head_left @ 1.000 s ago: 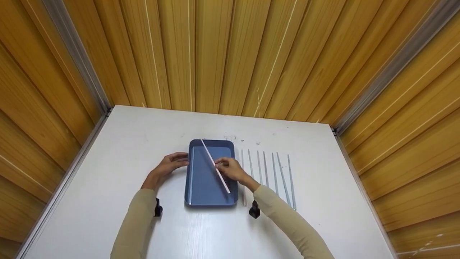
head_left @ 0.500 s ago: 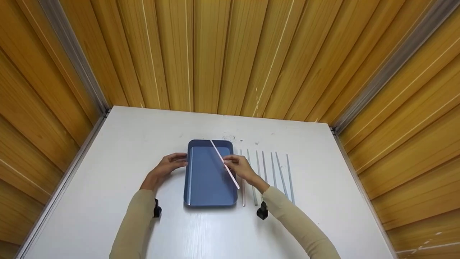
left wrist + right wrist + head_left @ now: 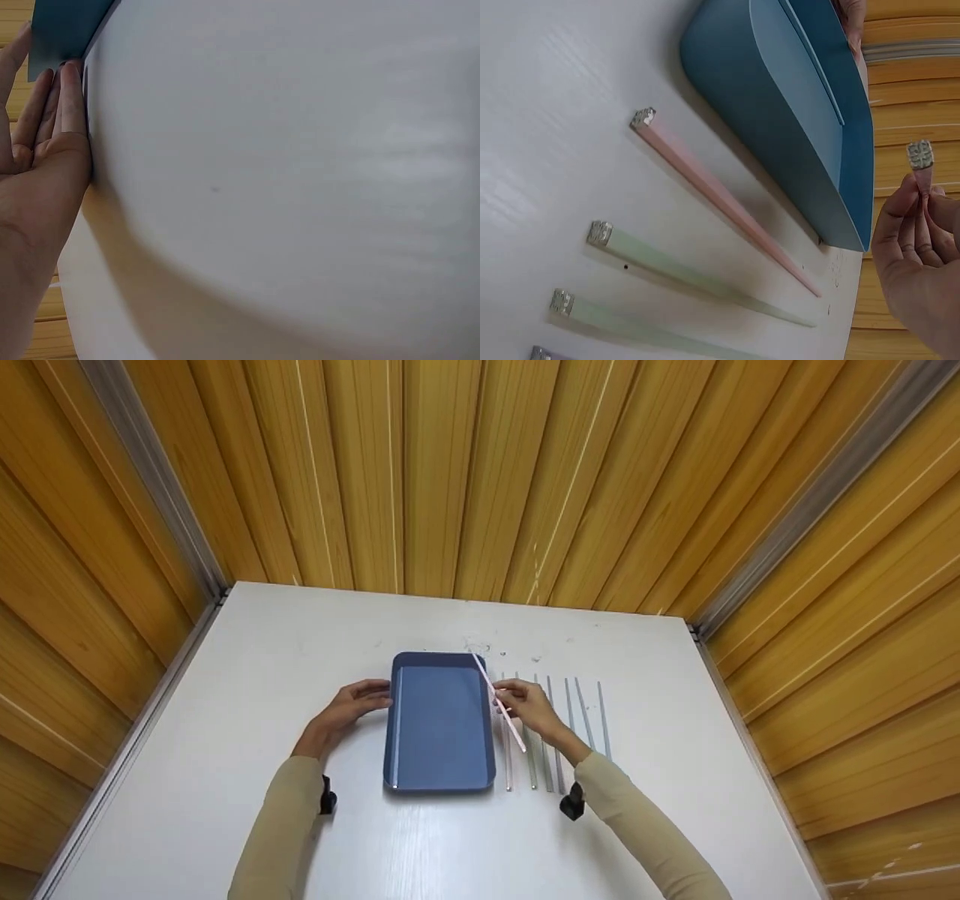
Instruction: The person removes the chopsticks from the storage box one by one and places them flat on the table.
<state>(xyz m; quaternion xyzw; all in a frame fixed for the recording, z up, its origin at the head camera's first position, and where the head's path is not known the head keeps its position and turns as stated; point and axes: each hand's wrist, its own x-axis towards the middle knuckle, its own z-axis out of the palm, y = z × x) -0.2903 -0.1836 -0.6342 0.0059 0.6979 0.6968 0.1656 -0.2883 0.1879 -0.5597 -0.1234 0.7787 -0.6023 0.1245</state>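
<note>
My right hand [image 3: 534, 706] pinches a pink chopstick [image 3: 511, 726] between thumb and fingers, slanted over the right rim of a blue tray [image 3: 442, 735]. In the right wrist view its patterned silver end cap [image 3: 920, 154] points toward the camera. My left hand [image 3: 346, 706] rests its fingertips at the tray's left wall; in the left wrist view its fingers [image 3: 73, 105] lie nearly straight. One pale chopstick [image 3: 397, 727] lies lengthwise inside the tray, along the left wall. Another pink chopstick [image 3: 712, 191] lies on the table close to the tray's right side.
Right of the tray, several more chopsticks lie in a row, including a pale green chopstick [image 3: 682, 262] and a bluish chopstick [image 3: 604, 720]. My right forearm passes over some of them. Wood-patterned walls [image 3: 442, 472] enclose the white table [image 3: 300, 622].
My right hand has carried the pink chopstick rightward, from over the middle of the tray to its right rim. The left hand has stayed at the tray's left side.
</note>
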